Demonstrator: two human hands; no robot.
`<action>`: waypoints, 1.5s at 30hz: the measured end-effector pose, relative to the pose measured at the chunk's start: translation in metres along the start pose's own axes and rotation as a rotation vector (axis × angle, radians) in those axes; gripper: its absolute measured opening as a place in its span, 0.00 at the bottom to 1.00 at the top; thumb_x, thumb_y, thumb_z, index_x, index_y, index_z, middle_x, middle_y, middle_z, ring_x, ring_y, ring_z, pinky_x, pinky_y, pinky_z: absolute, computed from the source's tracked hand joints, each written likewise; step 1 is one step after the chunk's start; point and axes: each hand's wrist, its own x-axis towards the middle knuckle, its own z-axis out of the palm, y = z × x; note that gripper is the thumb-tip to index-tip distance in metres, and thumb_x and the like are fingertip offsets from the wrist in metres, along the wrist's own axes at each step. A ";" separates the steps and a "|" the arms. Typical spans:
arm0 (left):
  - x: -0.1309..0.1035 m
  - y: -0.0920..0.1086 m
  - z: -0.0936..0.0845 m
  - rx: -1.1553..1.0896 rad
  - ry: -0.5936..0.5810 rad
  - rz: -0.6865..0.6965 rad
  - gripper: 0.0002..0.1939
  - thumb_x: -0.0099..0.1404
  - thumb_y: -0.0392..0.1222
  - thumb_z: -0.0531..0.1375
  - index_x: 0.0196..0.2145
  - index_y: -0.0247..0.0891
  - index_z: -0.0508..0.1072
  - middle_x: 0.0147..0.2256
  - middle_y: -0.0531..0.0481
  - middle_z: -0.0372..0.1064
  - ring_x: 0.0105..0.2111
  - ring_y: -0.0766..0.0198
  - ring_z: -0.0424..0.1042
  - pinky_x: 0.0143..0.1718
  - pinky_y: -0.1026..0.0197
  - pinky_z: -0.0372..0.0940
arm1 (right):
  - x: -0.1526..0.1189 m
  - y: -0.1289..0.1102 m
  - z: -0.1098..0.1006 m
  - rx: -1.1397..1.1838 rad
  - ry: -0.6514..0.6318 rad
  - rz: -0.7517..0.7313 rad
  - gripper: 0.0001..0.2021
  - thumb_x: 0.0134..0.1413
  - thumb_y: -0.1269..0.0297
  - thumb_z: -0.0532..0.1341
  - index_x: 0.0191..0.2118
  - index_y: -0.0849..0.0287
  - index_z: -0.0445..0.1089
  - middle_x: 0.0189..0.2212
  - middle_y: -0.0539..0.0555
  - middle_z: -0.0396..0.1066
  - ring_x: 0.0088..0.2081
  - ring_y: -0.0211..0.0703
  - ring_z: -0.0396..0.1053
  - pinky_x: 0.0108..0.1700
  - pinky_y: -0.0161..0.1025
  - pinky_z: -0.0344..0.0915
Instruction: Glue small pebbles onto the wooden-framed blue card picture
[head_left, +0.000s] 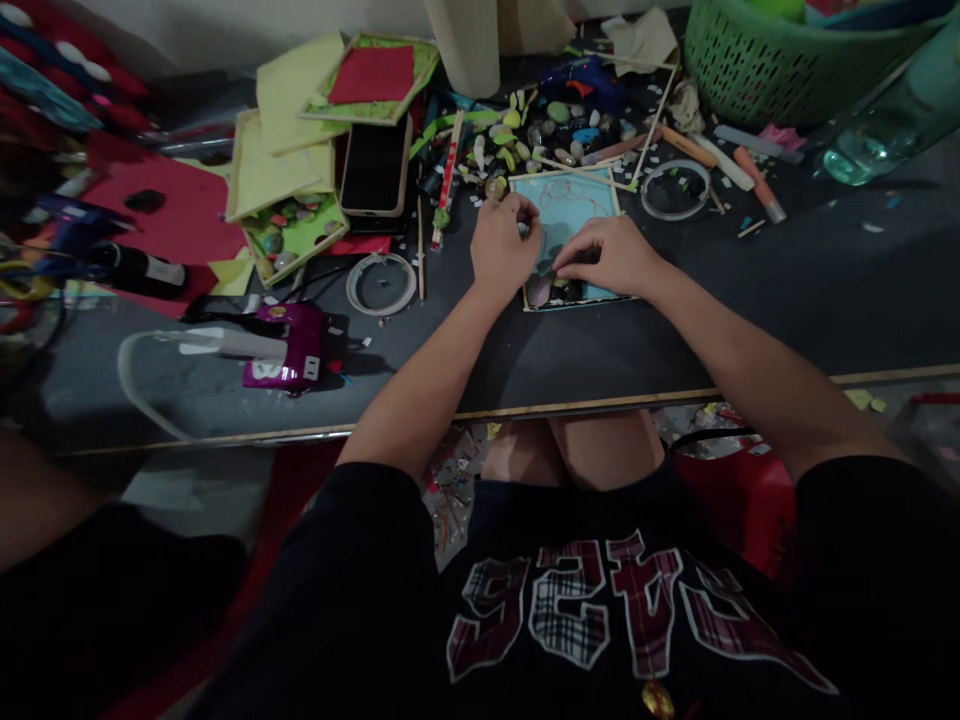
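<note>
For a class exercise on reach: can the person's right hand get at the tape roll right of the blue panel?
Probably yes: the tape roll lies uncovered near the right hand, with mainly bare desk apparently between them.

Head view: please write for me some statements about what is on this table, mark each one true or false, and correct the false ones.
1. The right hand reaches over the blue panel. True.
2. The left hand is at the purple socket block. False: this hand is at the blue panel's left side.
3. In the picture, the phone lies left of the green basket. True.
4. The clear bottle is beside the phone. False: this bottle is at the far right, near the green basket.
</note>
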 end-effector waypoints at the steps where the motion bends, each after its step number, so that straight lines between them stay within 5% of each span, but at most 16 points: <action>1: 0.000 -0.001 0.001 -0.011 0.004 0.003 0.15 0.66 0.56 0.61 0.32 0.44 0.66 0.34 0.48 0.73 0.47 0.54 0.70 0.51 0.47 0.67 | 0.001 0.001 0.000 0.017 -0.004 -0.005 0.04 0.48 0.64 0.71 0.33 0.54 0.82 0.36 0.55 0.79 0.40 0.49 0.74 0.45 0.45 0.67; 6: 0.003 -0.009 0.005 -0.003 -0.011 -0.009 0.20 0.65 0.63 0.59 0.33 0.44 0.66 0.36 0.48 0.72 0.50 0.56 0.70 0.54 0.48 0.67 | 0.012 0.007 -0.004 -0.002 -0.065 0.045 0.11 0.43 0.61 0.73 0.36 0.55 0.82 0.37 0.55 0.78 0.33 0.44 0.68 0.35 0.43 0.62; 10: 0.003 -0.009 0.003 0.010 -0.032 -0.015 0.14 0.65 0.55 0.61 0.34 0.43 0.67 0.37 0.45 0.72 0.50 0.52 0.70 0.54 0.48 0.67 | 0.014 0.009 -0.004 -0.046 -0.065 0.054 0.14 0.42 0.59 0.73 0.38 0.56 0.81 0.31 0.54 0.76 0.28 0.40 0.62 0.31 0.41 0.58; 16: 0.000 0.002 -0.004 0.040 -0.034 -0.013 0.06 0.64 0.45 0.62 0.34 0.43 0.69 0.35 0.47 0.73 0.49 0.53 0.71 0.54 0.50 0.67 | 0.008 0.016 0.001 0.068 0.084 0.103 0.14 0.54 0.54 0.66 0.37 0.61 0.79 0.22 0.51 0.69 0.24 0.35 0.58 0.30 0.39 0.57; 23: -0.001 0.013 -0.008 0.063 -0.056 -0.022 0.04 0.63 0.36 0.59 0.33 0.44 0.69 0.36 0.48 0.74 0.48 0.55 0.71 0.52 0.53 0.69 | 0.002 0.011 0.000 -0.041 -0.064 -0.111 0.15 0.53 0.50 0.66 0.28 0.57 0.78 0.34 0.56 0.77 0.36 0.45 0.70 0.42 0.44 0.65; 29: -0.001 0.013 -0.008 0.070 -0.065 -0.025 0.04 0.63 0.34 0.59 0.33 0.44 0.70 0.38 0.46 0.74 0.48 0.54 0.71 0.51 0.53 0.68 | -0.003 0.007 -0.007 -0.168 0.016 -0.239 0.19 0.64 0.48 0.54 0.37 0.52 0.80 0.42 0.56 0.77 0.46 0.51 0.70 0.52 0.51 0.65; 32: -0.001 0.013 -0.008 0.082 -0.057 -0.009 0.04 0.62 0.34 0.59 0.33 0.44 0.70 0.36 0.47 0.74 0.47 0.55 0.71 0.51 0.53 0.69 | 0.000 0.012 -0.011 -0.227 -0.057 -0.294 0.21 0.66 0.53 0.51 0.38 0.55 0.81 0.44 0.57 0.76 0.47 0.52 0.69 0.54 0.53 0.65; 40: -0.001 0.009 -0.005 0.089 -0.038 0.011 0.05 0.62 0.34 0.59 0.33 0.44 0.70 0.35 0.48 0.73 0.46 0.56 0.71 0.49 0.54 0.70 | 0.001 0.015 -0.012 -0.275 -0.157 -0.336 0.19 0.64 0.55 0.53 0.34 0.56 0.80 0.56 0.57 0.71 0.56 0.57 0.66 0.58 0.56 0.63; 43: 0.000 0.009 -0.006 0.092 -0.053 0.001 0.04 0.63 0.34 0.59 0.34 0.43 0.70 0.36 0.48 0.73 0.47 0.56 0.71 0.52 0.53 0.69 | -0.001 0.010 -0.016 -0.345 -0.072 -0.250 0.18 0.64 0.55 0.54 0.35 0.56 0.79 0.54 0.58 0.72 0.55 0.58 0.67 0.59 0.58 0.61; 45: 0.002 0.009 -0.007 0.090 -0.050 -0.011 0.04 0.64 0.34 0.59 0.35 0.43 0.69 0.36 0.49 0.74 0.49 0.55 0.71 0.55 0.52 0.68 | -0.003 0.006 -0.023 -0.439 0.058 -0.070 0.15 0.64 0.57 0.55 0.38 0.57 0.78 0.51 0.60 0.73 0.54 0.59 0.67 0.60 0.60 0.60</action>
